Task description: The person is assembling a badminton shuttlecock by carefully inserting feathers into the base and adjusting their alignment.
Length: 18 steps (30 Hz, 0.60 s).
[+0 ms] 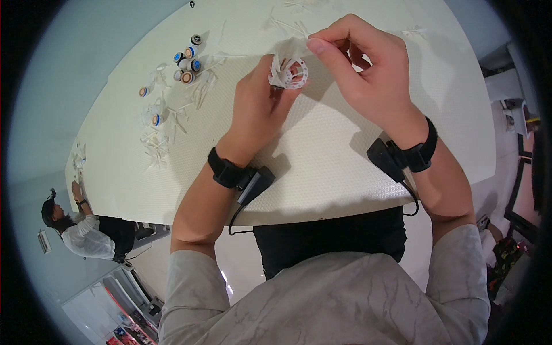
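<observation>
My left hand [259,106] is wrapped round a small white openwork frame [299,79] with a round, hole-dotted rim and thin bars inside. A thin, crumpled white sheet [286,53] stands up from the frame's far side. Thumb and forefinger of my right hand [374,72] are pinched together at the sheet's right edge. Both hands are raised over the white table [322,172]. The underside of the frame is hidden by my left palm and fingers.
Several small round jars or spools [188,63] cluster at the left, with white sticks [198,95] and wispy scraps [154,146] around them. More white sticks [290,26] lie beyond my hands. A person [89,236] works at the table's far left end.
</observation>
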### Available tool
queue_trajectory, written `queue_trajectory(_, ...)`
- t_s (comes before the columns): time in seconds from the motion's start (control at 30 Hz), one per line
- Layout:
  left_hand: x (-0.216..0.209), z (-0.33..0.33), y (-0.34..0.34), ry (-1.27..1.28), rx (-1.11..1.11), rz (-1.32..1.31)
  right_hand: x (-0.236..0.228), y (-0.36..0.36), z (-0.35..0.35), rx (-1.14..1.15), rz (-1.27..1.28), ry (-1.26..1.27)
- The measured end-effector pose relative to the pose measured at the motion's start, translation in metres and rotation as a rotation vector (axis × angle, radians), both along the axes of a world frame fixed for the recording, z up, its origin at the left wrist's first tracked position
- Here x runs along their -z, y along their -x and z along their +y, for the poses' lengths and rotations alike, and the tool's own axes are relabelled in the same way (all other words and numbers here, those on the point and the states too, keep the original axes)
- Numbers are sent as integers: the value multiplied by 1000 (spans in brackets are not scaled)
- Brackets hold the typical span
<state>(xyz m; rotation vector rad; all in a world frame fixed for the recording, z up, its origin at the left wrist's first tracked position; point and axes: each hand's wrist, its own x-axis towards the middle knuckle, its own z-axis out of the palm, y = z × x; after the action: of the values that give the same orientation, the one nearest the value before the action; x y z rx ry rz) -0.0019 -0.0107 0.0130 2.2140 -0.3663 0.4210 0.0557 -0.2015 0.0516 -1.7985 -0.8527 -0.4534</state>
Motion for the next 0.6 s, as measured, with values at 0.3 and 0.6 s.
queue_trajectory(0.3, 4, 2, -1, -39, 22, -56, 4, 0, -1, -77, 170, -45)
queue_trajectory(0.6, 7, 5, 2, -7, -25, 60, -2, 1, 1, -104, 234, -58)
